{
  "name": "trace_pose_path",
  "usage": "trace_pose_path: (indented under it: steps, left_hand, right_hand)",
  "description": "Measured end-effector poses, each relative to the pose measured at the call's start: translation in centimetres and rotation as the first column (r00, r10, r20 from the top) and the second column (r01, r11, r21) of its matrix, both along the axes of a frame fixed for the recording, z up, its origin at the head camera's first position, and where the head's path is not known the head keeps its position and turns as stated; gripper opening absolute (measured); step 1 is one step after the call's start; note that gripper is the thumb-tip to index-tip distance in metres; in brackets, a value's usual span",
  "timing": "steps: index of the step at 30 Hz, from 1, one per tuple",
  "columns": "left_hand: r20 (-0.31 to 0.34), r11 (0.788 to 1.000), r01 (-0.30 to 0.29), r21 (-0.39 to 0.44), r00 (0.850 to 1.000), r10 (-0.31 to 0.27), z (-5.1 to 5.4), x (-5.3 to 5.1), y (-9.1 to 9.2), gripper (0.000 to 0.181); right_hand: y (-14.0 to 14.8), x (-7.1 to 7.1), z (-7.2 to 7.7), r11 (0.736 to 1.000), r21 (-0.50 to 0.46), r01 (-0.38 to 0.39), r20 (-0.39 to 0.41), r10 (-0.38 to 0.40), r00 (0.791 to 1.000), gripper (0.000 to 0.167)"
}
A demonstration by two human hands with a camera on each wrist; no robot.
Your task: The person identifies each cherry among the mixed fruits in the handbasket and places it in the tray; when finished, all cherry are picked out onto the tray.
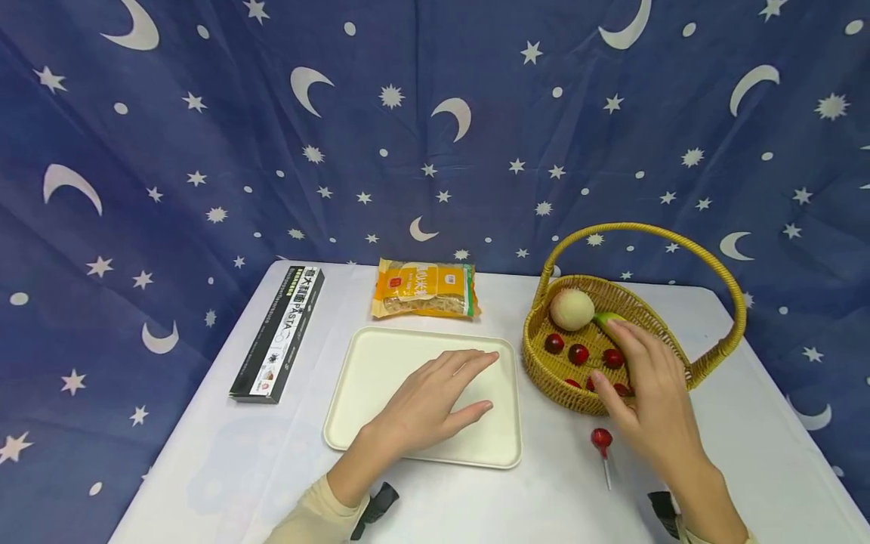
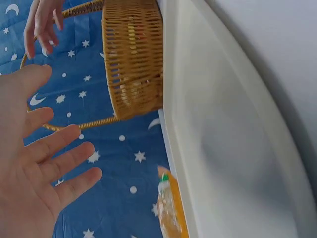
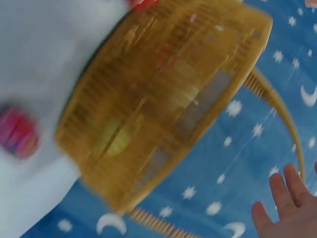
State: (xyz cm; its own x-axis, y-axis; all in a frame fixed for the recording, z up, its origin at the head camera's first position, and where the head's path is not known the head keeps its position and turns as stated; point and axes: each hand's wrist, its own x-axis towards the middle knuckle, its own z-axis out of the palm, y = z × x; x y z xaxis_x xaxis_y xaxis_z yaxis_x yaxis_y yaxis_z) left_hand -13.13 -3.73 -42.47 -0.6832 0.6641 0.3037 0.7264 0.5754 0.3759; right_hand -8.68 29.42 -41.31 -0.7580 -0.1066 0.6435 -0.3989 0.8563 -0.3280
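My left hand [image 1: 435,400] hovers above the cream rectangular tray [image 1: 363,363], fingers extended and thumb apart, holding nothing. In the left wrist view, its spread fingers stand clear of the tray's rim. Over the near right side of the wicker basket [image 1: 540,378] is my right hand [image 1: 649,397], fingers loosely extended. It covers part of the basket's contents. Inside lie a round pale fruit [image 1: 572,310], a partly hidden green-yellow fruit [image 1: 605,320] and several dark red cherries [image 1: 578,353]. A red lollipop [image 1: 602,440] with a white stick lies in front of the basket.
An orange bag of pasta [image 1: 424,289] lies behind the tray. At the left is a long black pasta box [image 1: 279,332]. The basket's tall arched handle [image 1: 639,227] rises over it. A blue star-and-moon cloth [image 1: 381,181] hangs behind the white table [image 1: 224,468].
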Motion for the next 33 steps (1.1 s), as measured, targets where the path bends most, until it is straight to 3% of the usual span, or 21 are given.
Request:
trace_pose_path:
  steps: [7,12,16,20,23,25,33]
  left_hand:
    - [0.068,0.998,0.062,0.027,0.996,-0.064,0.1,-0.6,2.7,0.061]
    - [0.054,0.995,0.095,0.018,0.994,-0.096,-0.2,-1.0,4.3,0.061]
    - [0.028,0.993,0.118,0.019,0.992,-0.119,-0.3,-1.3,5.7,0.059]
    - [0.021,0.99,0.137,0.023,0.99,-0.137,-0.1,-1.6,7.1,0.058]
    - [0.015,0.989,0.149,0.022,0.989,-0.149,-0.1,-1.9,8.2,0.056]
    - [0.014,0.987,0.157,0.019,0.987,-0.158,-0.2,-2.0,9.0,0.056]
    - [0.001,0.986,0.168,-0.01,0.986,-0.168,-0.4,-2.3,11.5,0.054]
  right_hand:
    - [4.6,2.0,0.5,0.985,-0.105,0.135,-0.012,-0.137,0.99,0.068]
    - [6.3,2.9,0.3,0.966,-0.165,0.201,-0.013,-0.206,0.978,0.069]
    - [7.3,3.1,0.0,0.936,-0.236,0.263,-0.006,-0.272,0.962,0.068]
    - [8.2,2.9,-0.5,0.893,-0.292,0.342,0.092,-0.33,0.94,0.072]
    - [9.0,2.6,-1.0,0.88,-0.304,0.366,0.191,-0.32,0.928,0.076]
    - [9.5,2.2,-1.5,0.886,-0.305,0.35,0.225,-0.29,0.93,0.075]
    - [11.6,1.3,-3.2,0.932,-0.289,0.22,0.202,-0.165,0.965,0.063]
